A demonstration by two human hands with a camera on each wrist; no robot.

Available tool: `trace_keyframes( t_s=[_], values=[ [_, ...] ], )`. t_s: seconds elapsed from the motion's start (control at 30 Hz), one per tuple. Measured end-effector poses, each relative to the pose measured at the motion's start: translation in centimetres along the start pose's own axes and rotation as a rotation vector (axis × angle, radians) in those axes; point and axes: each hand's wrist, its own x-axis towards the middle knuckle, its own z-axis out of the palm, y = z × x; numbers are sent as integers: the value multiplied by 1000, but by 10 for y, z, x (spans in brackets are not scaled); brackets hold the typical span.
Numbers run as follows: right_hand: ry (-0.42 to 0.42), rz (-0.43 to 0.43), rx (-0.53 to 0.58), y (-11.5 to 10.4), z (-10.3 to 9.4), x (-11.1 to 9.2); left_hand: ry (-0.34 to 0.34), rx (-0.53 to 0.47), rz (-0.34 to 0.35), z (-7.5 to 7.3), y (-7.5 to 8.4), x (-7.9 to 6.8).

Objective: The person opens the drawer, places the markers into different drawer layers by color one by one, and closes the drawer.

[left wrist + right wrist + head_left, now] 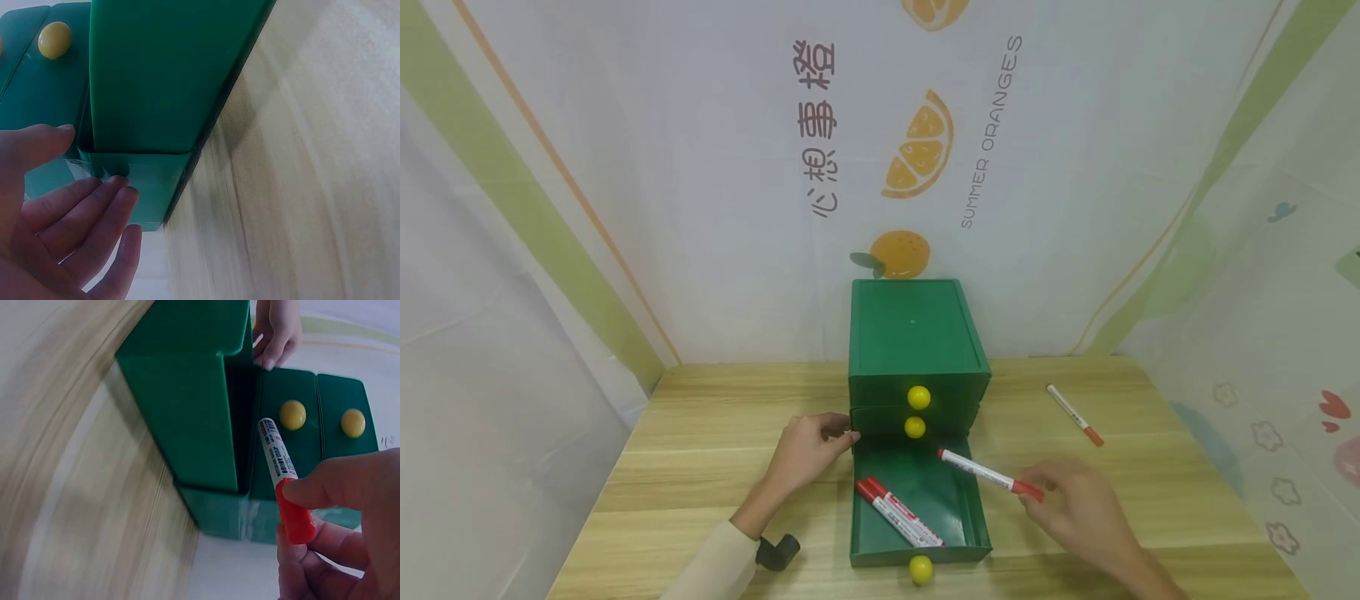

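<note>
A green drawer cabinet (917,329) with yellow round knobs stands on the table, its bottom drawer (955,508) pulled out. Inside that drawer two red-and-white markers (901,518) lie slantwise, side by side. My right hand (1078,508) pinches another marker (977,470) by its red cap end, over the drawer's right wall; the right wrist view shows thumb and fingers on the cap (295,515). My left hand (805,454) is at the cabinet's left front corner. Its thumb is by the front edge and its extended fingers (94,231) rest against the side.
One more red-and-white marker (1075,415) lies on the wooden table (700,467) to the right of the cabinet. Behind the cabinet hangs a white cloth (737,167) printed with oranges. A black strap piece (777,552) is by the left sleeve.
</note>
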Motion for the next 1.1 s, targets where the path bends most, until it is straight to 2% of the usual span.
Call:
trace_keyframes(
  t_s=[0.17,0.33,0.67,1.1],
  values=[
    [-43,0,6,-11,9,12,0,-5,4,0,0,0],
    [-67,-47,-6,-19,19,23,1,-9,5,0,-1,0],
    [-169,-59,-22,-31,34,42,-2,-6,17,0,-2,0],
    [-317,-47,-53,-40,50,54,0,1,10,0,-1,0]
  ],
)
